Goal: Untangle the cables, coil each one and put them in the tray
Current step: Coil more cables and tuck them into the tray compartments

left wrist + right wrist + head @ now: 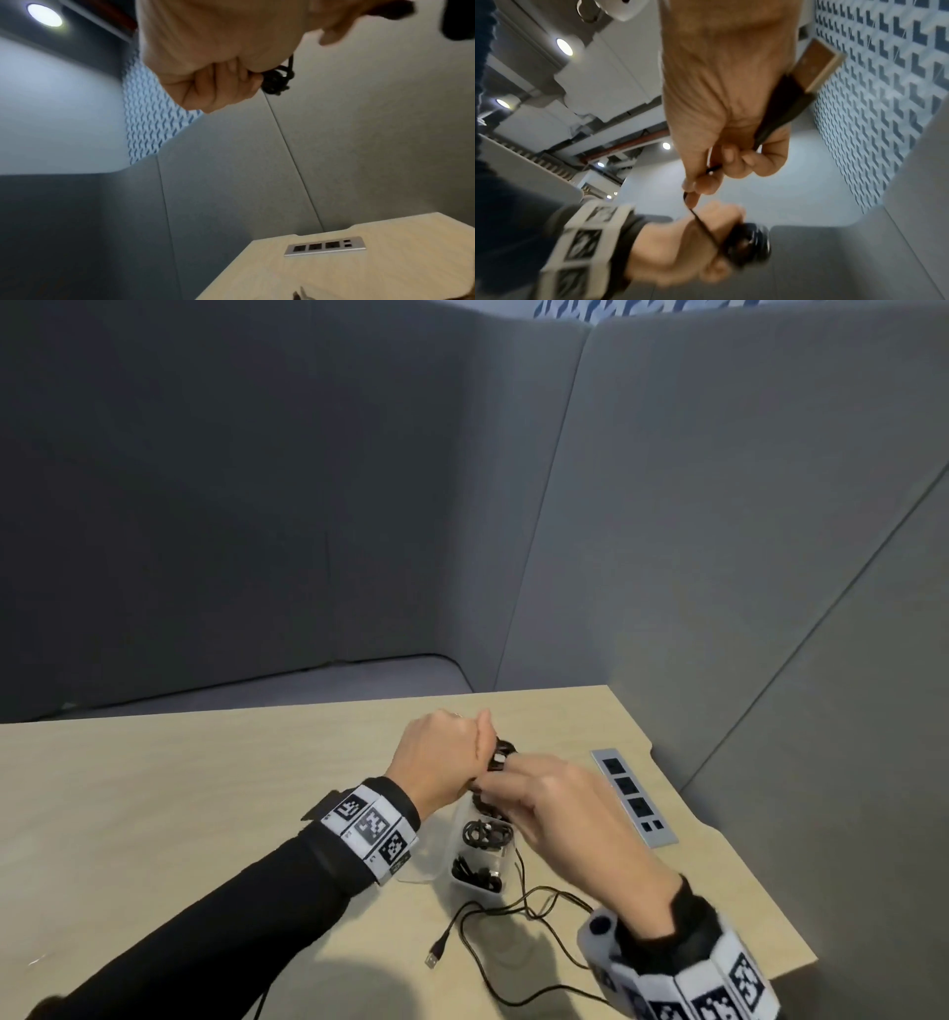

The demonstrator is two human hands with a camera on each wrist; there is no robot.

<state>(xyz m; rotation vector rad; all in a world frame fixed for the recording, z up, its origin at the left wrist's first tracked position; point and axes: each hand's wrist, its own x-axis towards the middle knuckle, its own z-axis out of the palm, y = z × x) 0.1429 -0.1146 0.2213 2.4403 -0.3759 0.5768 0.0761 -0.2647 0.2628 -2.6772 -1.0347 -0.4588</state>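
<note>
My left hand (447, 752) is curled round a small coil of black cable (500, 755), held above the far end of the clear tray (444, 868). In the right wrist view this black coil (748, 245) sits in the left fist (693, 243). My right hand (544, 793) pinches the free end of the same cable (700, 221), and the USB plug (816, 67) lies along its palm. The tray holds two coiled black cables (488, 832) (477, 873). One loose black cable (518, 911) lies tangled on the table in front of the tray.
A silver socket strip (634, 796) is set into the wooden table (154, 788) right of the tray. Grey padded walls (257, 505) close in behind and on the right. The table's right edge is near my right wrist.
</note>
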